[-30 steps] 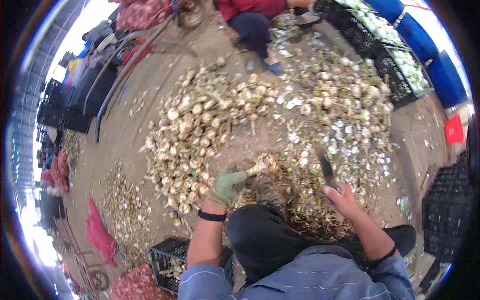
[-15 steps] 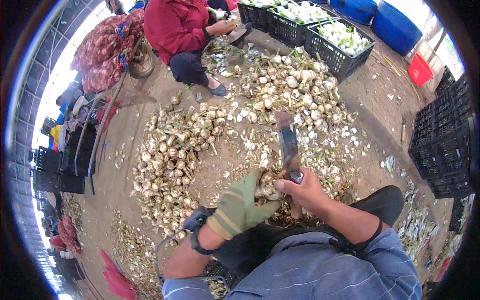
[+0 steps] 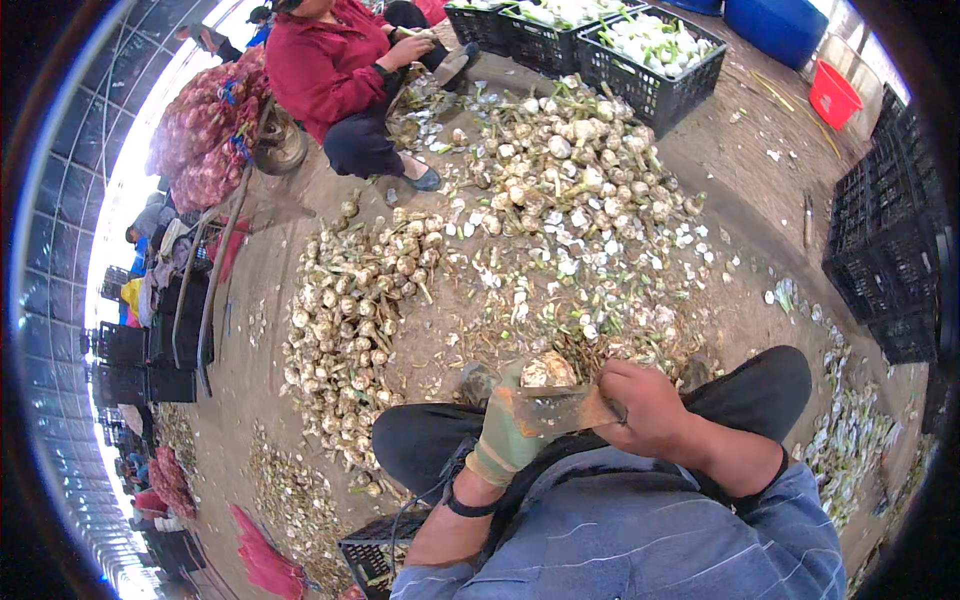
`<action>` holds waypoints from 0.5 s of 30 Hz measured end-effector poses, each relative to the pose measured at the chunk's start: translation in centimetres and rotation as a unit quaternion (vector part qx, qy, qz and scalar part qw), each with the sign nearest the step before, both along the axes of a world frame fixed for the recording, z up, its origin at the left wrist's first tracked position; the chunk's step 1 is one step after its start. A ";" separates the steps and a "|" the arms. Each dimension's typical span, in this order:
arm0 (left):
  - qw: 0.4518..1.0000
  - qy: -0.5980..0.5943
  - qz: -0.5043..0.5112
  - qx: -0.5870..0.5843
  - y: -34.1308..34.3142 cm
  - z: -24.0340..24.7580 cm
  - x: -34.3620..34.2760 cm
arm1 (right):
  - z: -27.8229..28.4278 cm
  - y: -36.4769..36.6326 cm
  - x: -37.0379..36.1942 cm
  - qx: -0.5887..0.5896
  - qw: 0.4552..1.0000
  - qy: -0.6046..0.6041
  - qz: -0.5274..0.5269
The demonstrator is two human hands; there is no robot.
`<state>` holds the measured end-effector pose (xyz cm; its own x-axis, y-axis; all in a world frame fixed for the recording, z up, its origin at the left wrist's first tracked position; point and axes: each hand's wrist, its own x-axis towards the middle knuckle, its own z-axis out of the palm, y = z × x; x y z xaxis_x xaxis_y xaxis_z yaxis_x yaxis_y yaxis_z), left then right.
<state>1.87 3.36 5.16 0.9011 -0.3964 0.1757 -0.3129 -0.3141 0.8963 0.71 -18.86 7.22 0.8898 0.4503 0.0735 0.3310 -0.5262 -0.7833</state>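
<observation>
Close in front of my lap, my left hand (image 3: 507, 432), in a green glove, is closed round a garlic bulb (image 3: 548, 371). The bulb's pale, dirt-streaked top shows above the glove. My bare right hand (image 3: 648, 412) grips a broad-bladed knife (image 3: 557, 411); its handle is hidden in my fist. The blade lies crosswise at the near side of the bulb, in front of my gloved fingers. Whether its edge touches the bulb, I cannot tell. Heaps of unpeeled garlic lie on the ground, one to the left (image 3: 345, 325) and one farther off (image 3: 580, 160).
A person in a red top (image 3: 325, 75) squats at the far left, working with their hands. Black crates of white garlic (image 3: 655, 70) stand at the back. Stacked black crates (image 3: 880, 240) line the right. A red bucket (image 3: 834, 95) and loaded net sacks (image 3: 208, 130) stand farther off.
The knife has swung from pointing away from me to lying crosswise, its tip now leftward by the bulb. Both hands have come nearer my body. The view has shifted slightly.
</observation>
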 end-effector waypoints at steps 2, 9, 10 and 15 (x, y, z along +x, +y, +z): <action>0.997 0.058 -0.019 -0.036 -0.6 0.4 -0.1 | -0.1 -0.6 -0.3 -0.047 0.999 -0.003 0.000; 0.991 0.102 -0.014 -0.081 -1.5 -2.3 -1.5 | -1.1 -1.1 -1.9 -0.087 0.996 0.007 -0.016; 0.993 0.098 -0.014 -0.072 -1.5 -2.3 -1.6 | -1.1 -1.0 -2.0 -0.090 0.996 0.008 -0.017; 0.983 0.159 0.017 -0.091 -1.9 -3.1 -2.4 | -2.8 -0.6 -3.2 -0.100 0.994 0.025 -0.028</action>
